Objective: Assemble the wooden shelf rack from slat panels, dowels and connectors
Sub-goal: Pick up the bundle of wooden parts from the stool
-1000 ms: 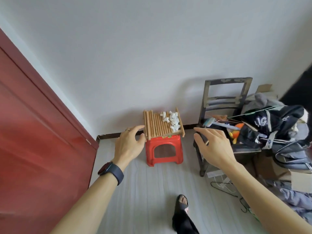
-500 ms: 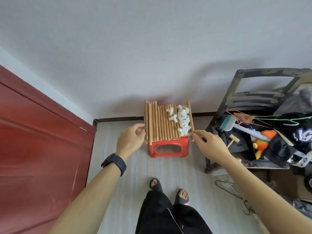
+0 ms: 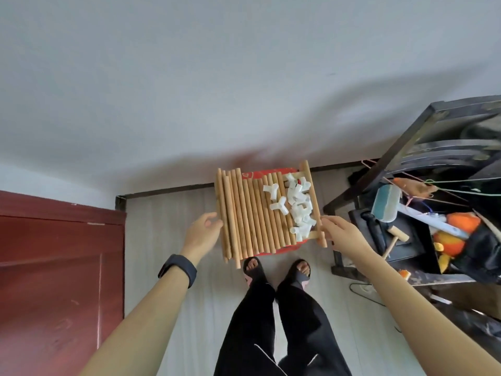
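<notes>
slat panel (image 3: 310, 185): edge held by right hand (image 3: 339, 234) | dowels (image 3: 244, 213): touched by left hand (image 3: 204, 233), grip not discernible | risk: loose connectors (image 3: 298, 204) spilled if slat panel is tilted

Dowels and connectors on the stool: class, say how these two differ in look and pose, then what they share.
The dowels are tan wood; the connectors are white. The dowels are long straight rods; the connectors are short and branched. The dowels lie side by side in a row; the connectors sit in a loose heap on the slat panel. Both are piled on top of the red stool.
</notes>
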